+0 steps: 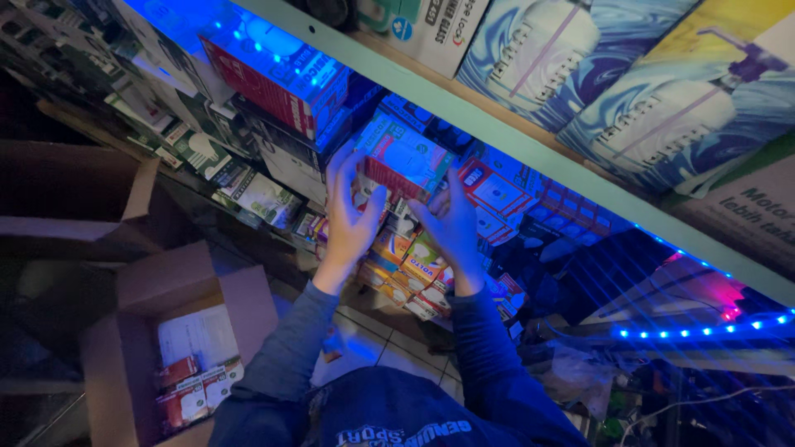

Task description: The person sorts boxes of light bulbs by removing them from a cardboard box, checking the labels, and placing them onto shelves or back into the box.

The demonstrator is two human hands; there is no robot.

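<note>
Both my hands reach up to a shelf of small boxed goods under blue light. My left hand [348,213] presses its fingers against the left end of a red and white carton [403,156]. My right hand [451,225] grips the same carton's lower right end. The carton sits tilted among stacked boxes on the shelf. Dark long sleeves cover both my arms.
A pale green shelf board [505,132] runs diagonally above, with large boxes on top. More small cartons [497,190] fill the shelf to the right. An open cardboard box [178,348] with small red and white packs stands on the floor at lower left. Blue light dots [704,329] glow at right.
</note>
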